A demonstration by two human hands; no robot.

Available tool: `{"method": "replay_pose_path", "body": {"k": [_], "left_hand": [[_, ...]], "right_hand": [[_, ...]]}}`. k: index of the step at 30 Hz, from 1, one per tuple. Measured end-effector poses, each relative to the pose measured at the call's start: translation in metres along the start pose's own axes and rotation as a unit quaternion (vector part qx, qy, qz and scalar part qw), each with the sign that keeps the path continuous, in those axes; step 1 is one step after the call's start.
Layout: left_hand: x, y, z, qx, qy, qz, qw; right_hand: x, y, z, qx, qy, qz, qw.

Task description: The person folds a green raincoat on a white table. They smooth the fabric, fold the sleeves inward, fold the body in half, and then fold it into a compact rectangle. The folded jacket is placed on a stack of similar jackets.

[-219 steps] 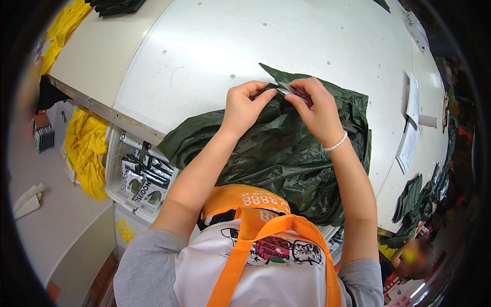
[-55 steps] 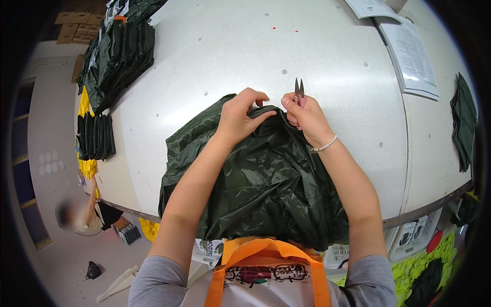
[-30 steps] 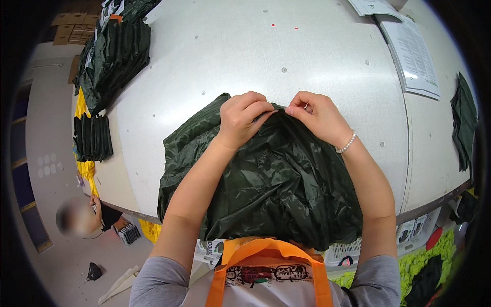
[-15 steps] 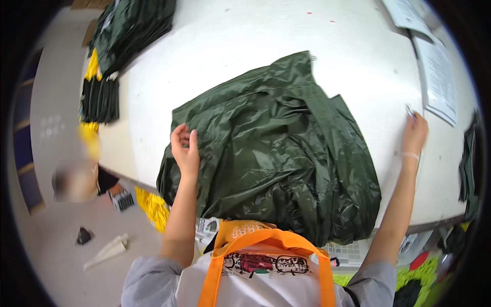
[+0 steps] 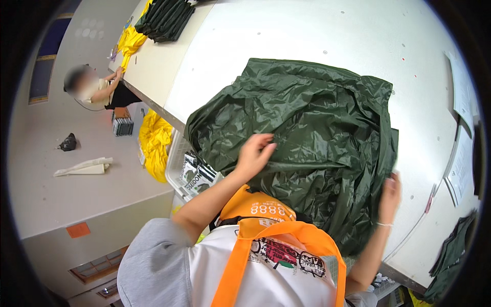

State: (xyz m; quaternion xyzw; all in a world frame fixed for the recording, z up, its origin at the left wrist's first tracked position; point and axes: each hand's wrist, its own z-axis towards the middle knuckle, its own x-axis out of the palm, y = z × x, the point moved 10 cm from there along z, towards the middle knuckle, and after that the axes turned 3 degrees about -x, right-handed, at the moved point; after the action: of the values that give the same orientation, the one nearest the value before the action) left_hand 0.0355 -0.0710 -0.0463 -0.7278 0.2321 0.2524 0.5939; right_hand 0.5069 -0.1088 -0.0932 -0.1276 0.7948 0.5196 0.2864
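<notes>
A dark green, shiny rain garment [image 5: 317, 128] lies spread and crumpled on the white table, its lower part hanging toward me. My left hand [image 5: 254, 157] is over its left middle part, fingers curved, thumb apart, holding nothing. At the garment's right edge is my right hand [image 5: 390, 198], slightly blurred, its fingers stretched forward and nothing visible in them. Whether it touches the cloth I cannot tell. To the right of that hand, a small slim tool with a reddish handle [image 5: 429, 202] rests on the table; it looks like thread snips.
Folded dark green garments [image 5: 163, 19] are stacked at the far left beside yellow cloth [image 5: 132, 41]. Papers [image 5: 460, 163] lie along the right side, with more green cloth [image 5: 452, 256] below. A white basket [image 5: 178, 171] holds packets. Another person [image 5: 97, 89] stands at the left.
My right hand has let go of the small tool and come in to the garment's edge. My left hand has shifted inward over the cloth. The view has turned.
</notes>
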Motion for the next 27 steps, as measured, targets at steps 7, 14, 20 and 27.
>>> {"method": "replay_pose_path", "body": {"k": [7,14,20,27], "left_hand": [[0.143,-0.091,0.053,-0.129,0.242,-0.277,0.921],[0.041,-0.147,-0.043,-0.036,0.336,-0.449,0.828],[-0.064,-0.174,-0.202,0.182,0.514,-0.305,0.781],[-0.142,-0.131,-0.327,0.296,0.601,-0.349,0.656]], "right_hand": [[0.131,0.139,-0.072,-0.135,0.157,0.216,0.954],[0.120,0.068,-0.096,-0.007,0.187,0.356,0.916],[0.135,0.052,-0.102,-0.027,0.006,0.026,0.999],[0.114,0.106,-0.180,-0.107,-0.126,-0.041,0.985]]}}
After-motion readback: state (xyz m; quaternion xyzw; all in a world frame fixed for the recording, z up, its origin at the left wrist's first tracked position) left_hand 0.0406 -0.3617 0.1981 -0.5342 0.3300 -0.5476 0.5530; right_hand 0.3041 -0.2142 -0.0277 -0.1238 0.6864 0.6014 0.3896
